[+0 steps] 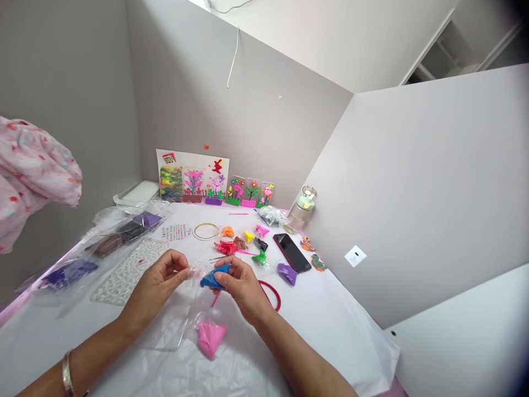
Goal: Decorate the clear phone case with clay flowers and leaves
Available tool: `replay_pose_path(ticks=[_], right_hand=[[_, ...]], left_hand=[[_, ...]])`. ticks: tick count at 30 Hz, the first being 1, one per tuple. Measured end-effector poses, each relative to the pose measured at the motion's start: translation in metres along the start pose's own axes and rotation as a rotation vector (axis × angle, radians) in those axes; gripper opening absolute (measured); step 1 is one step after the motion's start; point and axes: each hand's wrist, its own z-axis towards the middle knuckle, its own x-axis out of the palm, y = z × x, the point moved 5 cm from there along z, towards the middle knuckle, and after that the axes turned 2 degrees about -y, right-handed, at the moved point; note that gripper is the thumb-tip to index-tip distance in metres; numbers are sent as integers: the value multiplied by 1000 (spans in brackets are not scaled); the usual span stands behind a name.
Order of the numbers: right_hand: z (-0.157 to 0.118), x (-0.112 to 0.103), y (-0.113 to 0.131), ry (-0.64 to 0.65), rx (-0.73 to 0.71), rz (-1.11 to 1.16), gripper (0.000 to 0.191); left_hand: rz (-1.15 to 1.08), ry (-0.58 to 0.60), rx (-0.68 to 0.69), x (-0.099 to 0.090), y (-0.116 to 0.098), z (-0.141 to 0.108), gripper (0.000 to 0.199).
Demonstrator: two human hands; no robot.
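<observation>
A small plastic bag of blue clay [215,276] is pinched between the thumb and fingers of my right hand [242,284]. My left hand [165,275], closed in a pinch, holds the clear loose end of the same bag to the left of the clay. A thin pink tool [216,298] shows just below my right hand. Under the hands lies a clear sheet [176,325] on the white table cover. A bag of pink clay [211,337] rests nearer to me, beside the sheet's edge.
Bags of red [226,247], green and purple clay [287,273] lie beyond my hands, near a phone [291,252] and a red ring [278,298]. A textured mat [124,275] is at left. Decorated panels [215,187] and a bottle [301,212] stand at the back.
</observation>
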Motion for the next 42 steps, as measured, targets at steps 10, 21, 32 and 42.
replay_pose_path(ticks=[10,21,32,42], right_hand=[[-5,2,4,-143,-127,-64,33],[-10,7,10,-71,-175,-248,41],[-8,6,8,-70,-125,-265,28],[-11,9,1,-48,-55,-305,27]], left_hand=[[192,136,185,8,-3,-9,34],[318,184,197,8,2,-5,44],[374,221,418,10,9,-3,37],[399,263,411,13,3,-8,27]])
